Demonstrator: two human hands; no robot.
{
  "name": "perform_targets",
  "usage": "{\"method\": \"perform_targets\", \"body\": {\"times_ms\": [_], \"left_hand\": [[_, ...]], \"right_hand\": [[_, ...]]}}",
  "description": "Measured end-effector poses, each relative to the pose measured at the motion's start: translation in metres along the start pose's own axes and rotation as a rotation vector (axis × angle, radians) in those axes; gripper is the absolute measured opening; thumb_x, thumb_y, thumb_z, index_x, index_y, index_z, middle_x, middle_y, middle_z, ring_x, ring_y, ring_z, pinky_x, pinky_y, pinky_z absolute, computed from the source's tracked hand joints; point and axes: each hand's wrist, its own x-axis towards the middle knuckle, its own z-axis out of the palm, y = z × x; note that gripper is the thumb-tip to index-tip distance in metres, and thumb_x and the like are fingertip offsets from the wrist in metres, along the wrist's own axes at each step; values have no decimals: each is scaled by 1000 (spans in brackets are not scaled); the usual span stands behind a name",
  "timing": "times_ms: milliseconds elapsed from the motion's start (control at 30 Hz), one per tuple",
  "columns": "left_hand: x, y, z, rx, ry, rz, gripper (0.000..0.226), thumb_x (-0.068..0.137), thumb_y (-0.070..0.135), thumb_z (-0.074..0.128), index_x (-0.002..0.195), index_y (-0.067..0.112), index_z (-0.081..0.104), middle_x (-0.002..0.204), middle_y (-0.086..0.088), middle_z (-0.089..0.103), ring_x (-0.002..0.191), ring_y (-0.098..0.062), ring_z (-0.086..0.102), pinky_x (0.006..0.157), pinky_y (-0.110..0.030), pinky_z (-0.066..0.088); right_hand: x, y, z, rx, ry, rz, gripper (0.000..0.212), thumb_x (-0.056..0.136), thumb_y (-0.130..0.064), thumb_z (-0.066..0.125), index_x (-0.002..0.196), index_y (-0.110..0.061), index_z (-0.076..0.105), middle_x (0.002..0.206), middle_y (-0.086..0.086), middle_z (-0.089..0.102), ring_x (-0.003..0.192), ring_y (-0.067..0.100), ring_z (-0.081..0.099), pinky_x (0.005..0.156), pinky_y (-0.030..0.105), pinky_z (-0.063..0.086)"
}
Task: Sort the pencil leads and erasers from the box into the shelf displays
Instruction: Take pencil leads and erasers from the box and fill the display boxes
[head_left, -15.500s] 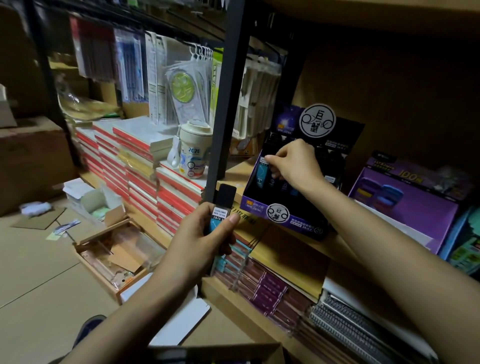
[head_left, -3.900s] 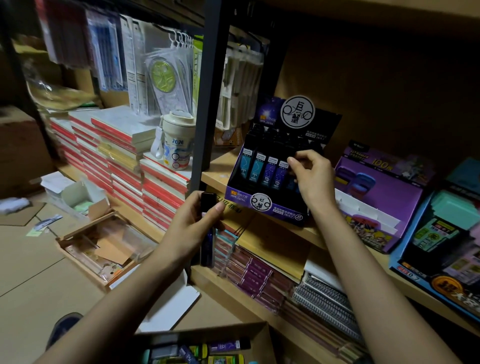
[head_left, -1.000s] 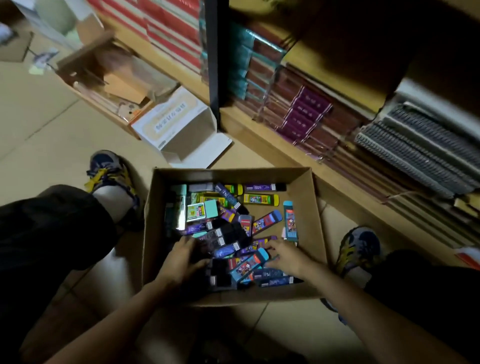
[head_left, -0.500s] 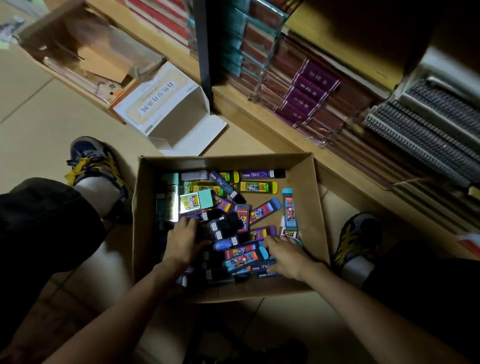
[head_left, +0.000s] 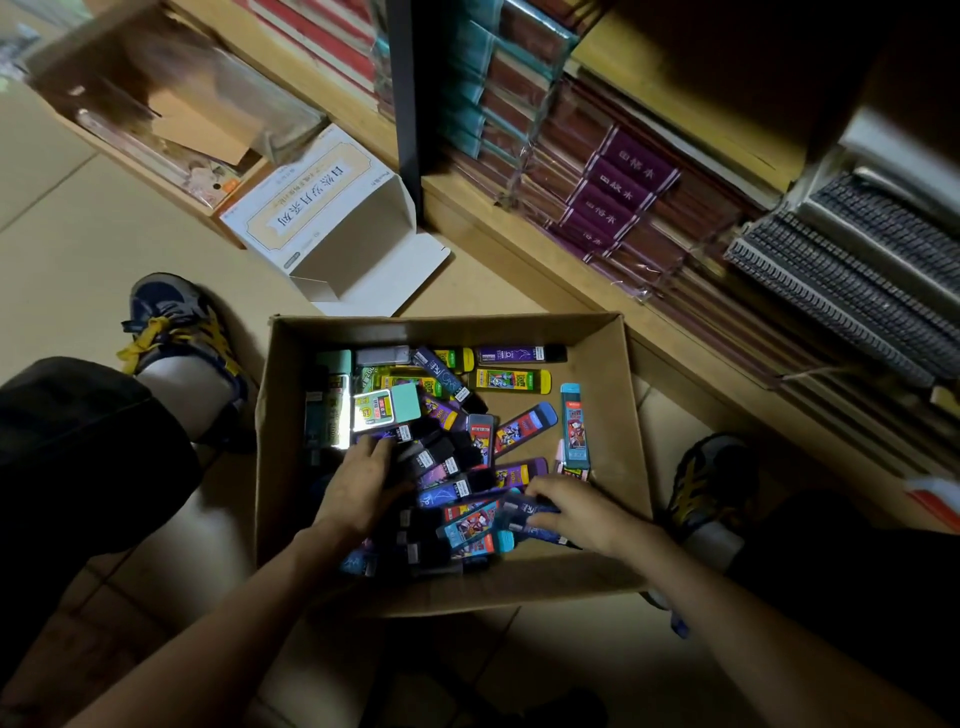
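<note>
Inside box (head_left: 441, 328): L grip (head_left: 363, 488) flat on cases (head_left: 441, 460); R grip (head_left: 582, 512) pinches navy case (head_left: 519, 512).

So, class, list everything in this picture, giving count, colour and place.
Cardboard box: one, brown, on the floor, centre.
Pencil-lead cases: many, purple, black, yellow, blue, red; piled in the box.
Carton: one, white, open, on the floor beyond the box.
Cardboard tray: one, brown, floor, upper left.
Banded notebooks: a stack, purple, bottom shelf.
Spiral notebooks: a stack, grey, bottom shelf, right.
Shelf post: one, black, upright.
Shoes: two, dark with yellow, flanking the box.
Left hand: on the black cases.
Right hand: fingers on a dark blue case.
</note>
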Motion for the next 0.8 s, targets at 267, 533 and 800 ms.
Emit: {"method": "perform_targets", "body": {"times_ms": [267, 533, 800], "left_hand": [[0, 7, -1, -102, 21, -24, 38, 85, 34, 65, 112, 10, 52, 113, -6, 46, 101, -21, 47, 88, -33, 45], [6, 51, -23, -1045, -105, -217, 35, 86, 17, 67, 108, 21, 41, 96, -5, 67, 76, -11, 68, 58, -16, 51], [10, 102, -51, -1294, -203, -97, 25, 81, 7, 67, 104, 5, 59, 84, -10, 69, 77, -22, 64, 79, -41, 50]], "right_hand": [[12, -10, 1, 801, 329, 216, 11, 91, -8, 57, 92, -18, 54, 101, 4, 68, 91, 10, 67, 70, 22, 54], [18, -39, -23, 1113, 412, 254, 50, 87, -20, 65, 132, -8, 47, 132, 9, 54, 124, 23, 49, 108, 40, 36], [1, -70, -63, 1282, 485, 155, 34, 88, -14, 62, 121, -9, 55, 118, 11, 64, 103, 21, 64, 86, 33, 52]]}}
